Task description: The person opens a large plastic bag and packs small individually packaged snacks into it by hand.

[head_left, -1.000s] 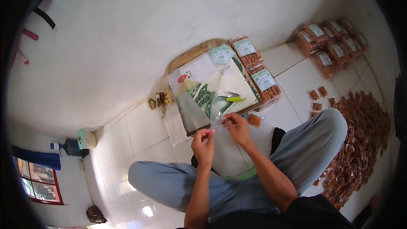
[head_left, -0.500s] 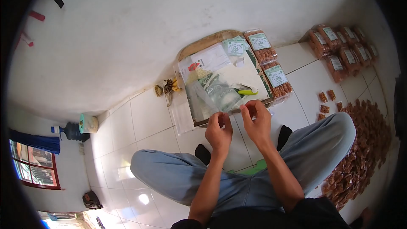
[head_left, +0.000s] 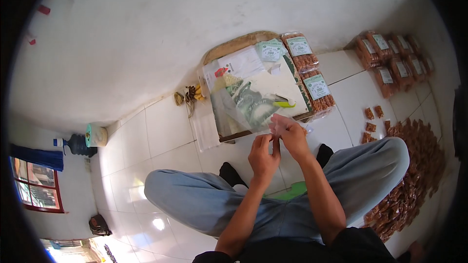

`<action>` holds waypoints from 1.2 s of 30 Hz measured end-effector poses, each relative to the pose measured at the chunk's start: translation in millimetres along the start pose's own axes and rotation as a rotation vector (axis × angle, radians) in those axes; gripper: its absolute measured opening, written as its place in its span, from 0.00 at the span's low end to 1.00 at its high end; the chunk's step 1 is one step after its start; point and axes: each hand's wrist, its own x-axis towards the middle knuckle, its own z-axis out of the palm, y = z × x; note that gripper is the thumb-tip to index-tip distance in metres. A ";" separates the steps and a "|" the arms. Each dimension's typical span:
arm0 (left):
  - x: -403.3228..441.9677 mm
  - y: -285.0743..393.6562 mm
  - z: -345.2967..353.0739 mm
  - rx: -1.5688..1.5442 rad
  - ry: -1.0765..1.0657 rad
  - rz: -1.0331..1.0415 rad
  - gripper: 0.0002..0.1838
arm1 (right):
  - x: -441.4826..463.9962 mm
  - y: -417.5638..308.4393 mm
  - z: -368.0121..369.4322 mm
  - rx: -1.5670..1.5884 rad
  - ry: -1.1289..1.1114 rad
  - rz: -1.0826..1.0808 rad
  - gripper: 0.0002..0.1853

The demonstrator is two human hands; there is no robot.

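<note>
A clear plastic bag (head_left: 253, 112) stretches from my hands out over the low table, and the things under it show through. My left hand (head_left: 263, 159) is closed, its thumb and fingers pinching the bag's near edge. Close beside it, my right hand (head_left: 294, 140) also grips the bag near its edge. The right fingertips look pale through the film; whether they are inside or behind it I cannot tell. Beyond the hands, a yellow-green cutter-like tool (head_left: 283, 103) lies on the white top of the low table (head_left: 234, 137).
Printed labels (head_left: 271, 50) lie on the table's far side. Labelled snack packs (head_left: 319, 90) line its right edge, and more packs (head_left: 400, 61) stand by the wall. A heap of small packets (head_left: 412, 180) lies beyond my right knee. Bananas (head_left: 195, 92) sit left of the table.
My hands have come closer together, the left moving right. The right fingers now reach forward against the plastic film, and the bag lies more spread out over the table.
</note>
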 end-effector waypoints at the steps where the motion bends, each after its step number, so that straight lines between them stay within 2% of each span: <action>1: -1.3 1.8 -0.1 -0.004 0.004 -0.007 0.09 | 2.1 4.4 -3.1 -0.008 -0.002 0.003 0.20; 3: -4.4 6.8 -0.1 -0.035 0.009 0.050 0.08 | 6.8 13.0 -9.6 0.257 -0.167 0.078 0.25; 4: -7.2 8.3 0.2 -0.038 0.015 0.038 0.08 | 7.0 13.8 -10.9 0.246 -0.171 0.086 0.25; 6: -11.5 11.9 2.2 -0.049 0.011 0.068 0.07 | 11.1 10.6 -12.1 0.505 -0.252 0.282 0.29; 9: -17.4 19.4 3.5 -0.058 -0.034 0.046 0.06 | 28.9 23.6 -16.5 0.457 -0.365 0.258 0.34; 12: -19.8 23.0 0.3 -0.069 -0.056 0.044 0.05 | 34.9 16.7 -10.7 0.358 -0.387 0.249 0.35; 15: -20.0 21.9 -1.1 -0.074 -0.015 0.045 0.06 | 51.4 25.5 -4.4 0.380 -0.327 0.266 0.37; 19: -18.2 15.9 -6.2 -0.096 0.023 0.021 0.06 | 61.3 29.8 -0.5 0.437 -0.397 0.239 0.40; 22: -18.9 15.3 -10.5 -0.113 0.014 0.011 0.05 | 57.3 26.9 10.0 0.508 -0.388 0.177 0.41; 24: -21.1 18.7 -10.2 -0.133 -0.014 0.003 0.05 | 54.9 27.0 16.7 0.415 -0.364 -0.018 0.41; 25: -21.9 19.0 -9.6 -0.136 -0.013 0.002 0.05 | 54.1 26.6 18.5 0.412 -0.362 -0.018 0.41; 27: -22.3 19.6 -9.6 -0.118 -0.003 0.025 0.06 | 54.6 27.1 20.0 0.742 -0.391 0.112 0.40; 31: -21.6 20.2 -11.9 -0.132 0.000 0.052 0.06 | 56.8 31.6 14.0 0.791 -0.491 0.215 0.40; 33: -24.6 23.7 -11.0 -0.177 -0.001 0.053 0.06 | 58.3 32.6 16.7 0.342 -0.492 -0.073 0.39; 34: -25.4 24.7 -9.7 -0.184 -0.011 0.055 0.06 | 58.8 31.2 18.3 0.344 -0.480 -0.074 0.39; 36: -28.2 25.8 -7.7 -0.255 -0.007 0.065 0.06 | 59.8 26.9 22.2 0.583 -0.373 0.034 0.40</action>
